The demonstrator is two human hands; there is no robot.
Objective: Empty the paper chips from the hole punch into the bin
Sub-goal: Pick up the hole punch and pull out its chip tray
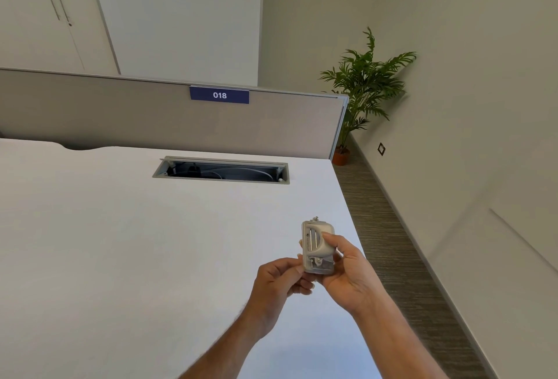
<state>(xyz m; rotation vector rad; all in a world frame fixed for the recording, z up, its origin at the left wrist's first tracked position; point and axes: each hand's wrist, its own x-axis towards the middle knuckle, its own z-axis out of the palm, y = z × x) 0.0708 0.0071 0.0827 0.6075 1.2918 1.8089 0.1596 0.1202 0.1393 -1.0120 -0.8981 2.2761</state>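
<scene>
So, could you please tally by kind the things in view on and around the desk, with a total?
Hole punch, held above the desk by the left hand and right hand: 1
Potted plant: 1
Blue number sign: 1
Cable tray opening: 1
Bin: 0 in view
Total: 4

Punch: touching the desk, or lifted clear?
Apart. Head view shows the punch held up by the left hand and right hand, above the desk.
</scene>
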